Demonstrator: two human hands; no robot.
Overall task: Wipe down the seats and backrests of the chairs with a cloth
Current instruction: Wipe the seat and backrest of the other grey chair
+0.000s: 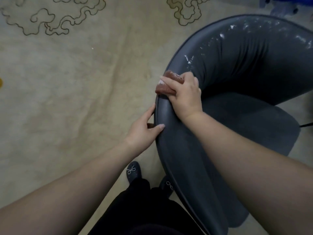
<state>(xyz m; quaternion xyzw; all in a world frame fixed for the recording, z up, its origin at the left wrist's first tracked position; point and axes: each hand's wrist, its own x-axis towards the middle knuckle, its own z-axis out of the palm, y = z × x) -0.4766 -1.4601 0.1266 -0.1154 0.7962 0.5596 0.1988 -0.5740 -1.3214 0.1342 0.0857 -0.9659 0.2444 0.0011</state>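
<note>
Pressing brown cloth (166,83) onto backrest rim (169,65) w/ right hand (185,94) curled round it, left hand (144,128) pinching rim edge; white flecks (188,60) further along may just smear if cloth bunches.

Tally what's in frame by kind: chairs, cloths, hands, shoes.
Chairs: 1, the dark grey chair
Cloths: 1, the brown cloth, held on the backrest rim
Hands: 2, left hand and right hand
Shoes: 2, left shoe and right shoe
Total: 6
</note>
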